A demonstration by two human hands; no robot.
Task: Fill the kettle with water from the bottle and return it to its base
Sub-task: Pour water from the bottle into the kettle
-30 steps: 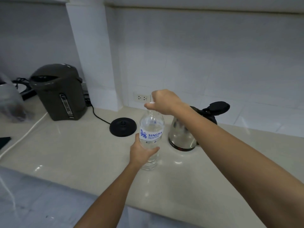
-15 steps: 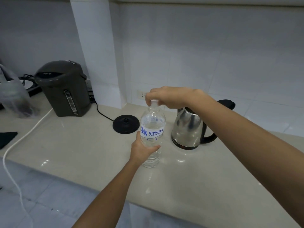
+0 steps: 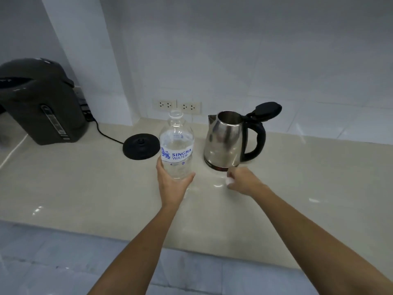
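Half a second ago our right hand (image 3: 242, 180) sat on top of the Singha water bottle (image 3: 177, 145), twisting at its neck; now that hand has come down to the surface (image 3: 85, 184) in front of the kettle (image 3: 226, 139), and the bottle's mouth stands open. A small white thing, which we take for the cap (image 3: 229, 180), shows at the fingers (image 3: 230, 174) of the right hand, pinched there and very near the surface; whether it already rests on the surface we cannot tell.

Our left hand (image 3: 172, 184) has kept its place, wrapped around the lower part of the bottle, below the label, holding it upright on the surface between the black round base (image 3: 141, 146) and the kettle.

The kettle stands off its base, on the surface to the right of the bottle, with its black lid (image 3: 266, 108) swung up and back, so its opening is free. The base lies bare, its cord running left toward the dark hot-water dispenser (image 3: 40, 103).

With the bottle uncapped, we judge that opening is finished and pouring comes next: lift the bottle and tilt its mouth over the kettle's rim. The kettle's return to its base is not yet done.
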